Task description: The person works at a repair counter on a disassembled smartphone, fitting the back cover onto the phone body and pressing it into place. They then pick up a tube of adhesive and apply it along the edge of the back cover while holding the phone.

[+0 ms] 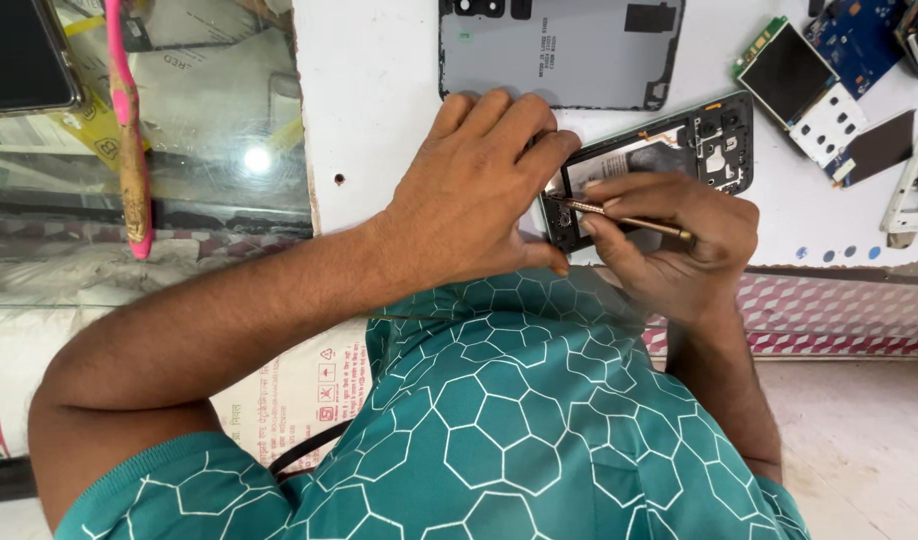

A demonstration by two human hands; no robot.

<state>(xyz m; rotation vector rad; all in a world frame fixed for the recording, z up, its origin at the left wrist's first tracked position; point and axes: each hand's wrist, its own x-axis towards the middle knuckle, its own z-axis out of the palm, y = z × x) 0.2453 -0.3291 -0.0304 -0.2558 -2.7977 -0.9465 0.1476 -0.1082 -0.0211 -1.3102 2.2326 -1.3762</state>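
An opened phone (679,150) lies on the white worktop (379,100), its back removed and its inner parts showing. My left hand (474,195) grips the phone's near-left end, fingers curled over its edge. My right hand (679,240) holds a thin brass-coloured tool (624,218) like a pen. The tool's tip rests at the phone's lower-left corner, next to my left fingertips. The grey back cover (559,50) lies just beyond the phone, inner side up.
Circuit boards and small screen parts (829,70) lie at the far right of the worktop. A pink-handled brush (129,130) rests on the glass counter (209,120) at the left. A dark phone (19,55) sits at the top left.
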